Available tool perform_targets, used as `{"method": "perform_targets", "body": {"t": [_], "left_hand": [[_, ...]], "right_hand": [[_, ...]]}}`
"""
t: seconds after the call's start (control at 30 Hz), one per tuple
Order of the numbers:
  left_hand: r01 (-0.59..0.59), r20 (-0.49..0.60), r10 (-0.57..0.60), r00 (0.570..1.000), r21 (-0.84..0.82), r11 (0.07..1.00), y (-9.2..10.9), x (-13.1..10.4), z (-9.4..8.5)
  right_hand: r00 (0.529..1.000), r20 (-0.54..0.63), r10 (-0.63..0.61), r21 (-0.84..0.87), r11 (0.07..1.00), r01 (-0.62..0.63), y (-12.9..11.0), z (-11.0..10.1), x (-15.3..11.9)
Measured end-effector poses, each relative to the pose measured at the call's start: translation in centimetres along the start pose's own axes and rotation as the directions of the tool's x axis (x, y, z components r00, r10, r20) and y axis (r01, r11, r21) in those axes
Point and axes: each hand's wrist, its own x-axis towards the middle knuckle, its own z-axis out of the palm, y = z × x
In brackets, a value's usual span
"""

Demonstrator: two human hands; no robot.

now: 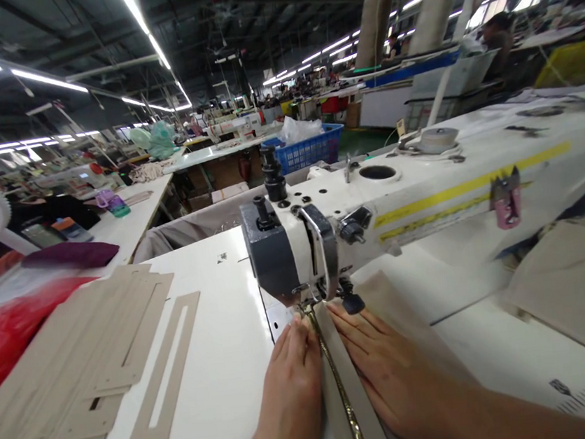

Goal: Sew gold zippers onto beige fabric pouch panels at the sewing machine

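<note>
A zipper with gold-coloured teeth (342, 390) runs along a beige fabric piece (336, 412) and under the needle area of a white sewing machine (303, 246). My left hand (293, 381) is on the zipper's left side, its fingers pressed together at the edge close to the presser foot. On the other side, my right hand (384, 353) lies flat on the fabric with fingers stretched toward the machine head. The machine head hides the far end of the zipper. More beige fabric (385, 293) spreads behind the right hand.
Beige panels (60, 366) are stacked on the left, beside a single slotted panel (166, 382). A red plastic bag (19, 321) lies at the far left. Folded beige fabric (579, 285) rests at right. Thread cones (378, 23) and a blue basket (305, 149) stand behind the machine.
</note>
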Motion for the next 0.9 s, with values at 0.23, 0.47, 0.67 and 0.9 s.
{"method": "perform_targets", "body": {"t": [0.23,0.47,0.67,0.9], "left_hand": [[-0.004,-0.002,0.004,1.0,0.011,1.0,0.14,0.13,0.0],[-0.003,-0.048,0.003,0.999,-0.005,1.0,0.18,0.58,0.0],[-0.015,-0.03,0.016,0.999,0.038,0.999,-0.02,0.18,0.27],[-0.027,-0.014,0.027,1.0,0.032,0.999,0.09,0.35,0.32]], "right_hand": [[0.999,-0.044,-0.013,-0.033,0.999,0.011,-0.06,0.22,-0.01],[0.999,-0.039,-0.01,-0.022,1.0,0.009,0.2,0.38,0.05],[0.994,-0.109,-0.029,-0.062,0.998,0.022,-0.07,0.46,-0.42],[0.998,-0.064,-0.008,-0.016,1.0,0.007,0.17,0.52,-0.5]]}}
